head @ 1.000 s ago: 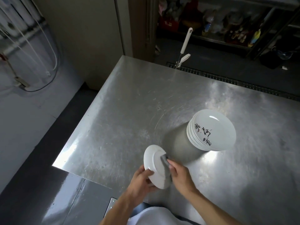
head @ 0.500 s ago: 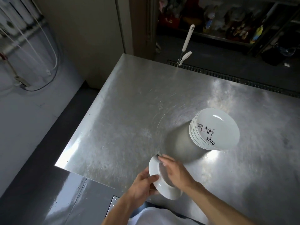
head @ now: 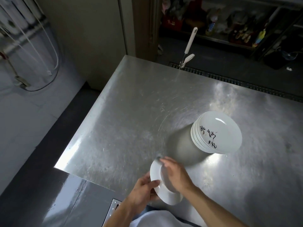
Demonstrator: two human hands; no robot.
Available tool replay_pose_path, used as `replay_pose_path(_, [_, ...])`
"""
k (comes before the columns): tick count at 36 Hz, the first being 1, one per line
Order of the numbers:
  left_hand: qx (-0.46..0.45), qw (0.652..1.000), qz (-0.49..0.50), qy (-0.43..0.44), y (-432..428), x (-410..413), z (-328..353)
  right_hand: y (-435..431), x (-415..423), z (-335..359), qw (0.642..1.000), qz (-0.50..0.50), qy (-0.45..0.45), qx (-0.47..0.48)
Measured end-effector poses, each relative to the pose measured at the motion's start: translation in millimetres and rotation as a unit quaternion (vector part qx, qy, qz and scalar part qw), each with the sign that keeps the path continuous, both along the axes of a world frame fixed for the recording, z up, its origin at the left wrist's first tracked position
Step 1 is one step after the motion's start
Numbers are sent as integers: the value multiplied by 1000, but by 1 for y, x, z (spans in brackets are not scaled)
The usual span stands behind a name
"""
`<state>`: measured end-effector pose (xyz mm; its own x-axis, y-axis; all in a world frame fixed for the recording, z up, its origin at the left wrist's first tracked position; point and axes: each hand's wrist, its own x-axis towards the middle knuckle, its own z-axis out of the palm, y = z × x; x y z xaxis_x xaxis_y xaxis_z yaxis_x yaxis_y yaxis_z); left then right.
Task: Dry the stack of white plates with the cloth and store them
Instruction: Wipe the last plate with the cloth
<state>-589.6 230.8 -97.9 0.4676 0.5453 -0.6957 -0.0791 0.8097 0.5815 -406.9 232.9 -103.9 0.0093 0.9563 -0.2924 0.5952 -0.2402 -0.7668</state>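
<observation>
My left hand (head: 143, 190) grips a single white plate (head: 165, 194) by its near rim, tilted above the front edge of the steel table (head: 131, 120). My right hand (head: 176, 175) lies inside the plate and holds a small grey cloth (head: 158, 158), of which only a tip shows past my fingertips at the plate's far rim. A stack of white plates (head: 216, 132) with black writing on the top one stands on the table to the right, apart from both hands.
A white-handled tool (head: 190, 42) leans at the table's far edge by a floor drain grate (head: 229, 81). Cluttered shelves (head: 229, 27) stand behind. White cables (head: 32, 46) hang on the wall at left. The table's left edge drops to a dark floor.
My right hand has swept with the cloth from the plate's outer face into its hollow and up to the far rim. The plate has tipped flatter and lower. The stack has not moved.
</observation>
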Motion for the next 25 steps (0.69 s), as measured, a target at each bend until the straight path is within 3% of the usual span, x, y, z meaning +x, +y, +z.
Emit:
replay_pose_path(2, [-12,999,39,-2,-1,3,-1,9,7,-2,992,-117,-26,-36])
replay_pose_path(4, [-30,998,54,-3,4,6,0,10,8,-2,989,-144,-29,-14])
replay_pose_path(6, [-35,998,54,10,9,7,2,7,3,6,995,-95,-5,15])
replay_pose_path(9, [-3,998,52,20,7,6,-4,-6,-5,14,997,55,43,40])
replay_pose_path(12, [10,999,46,18,1,6,-5,-10,-8,12,988,138,16,69])
replay_pose_path(17, [1,999,34,17,4,4,-4,4,11,-1,996,46,-78,3])
replay_pose_path(22, [1,999,43,11,6,5,-6,-7,-2,3,978,190,-26,82])
replay_pose_path(25, [-4,999,42,19,6,5,-4,2,10,-3,997,71,-30,26])
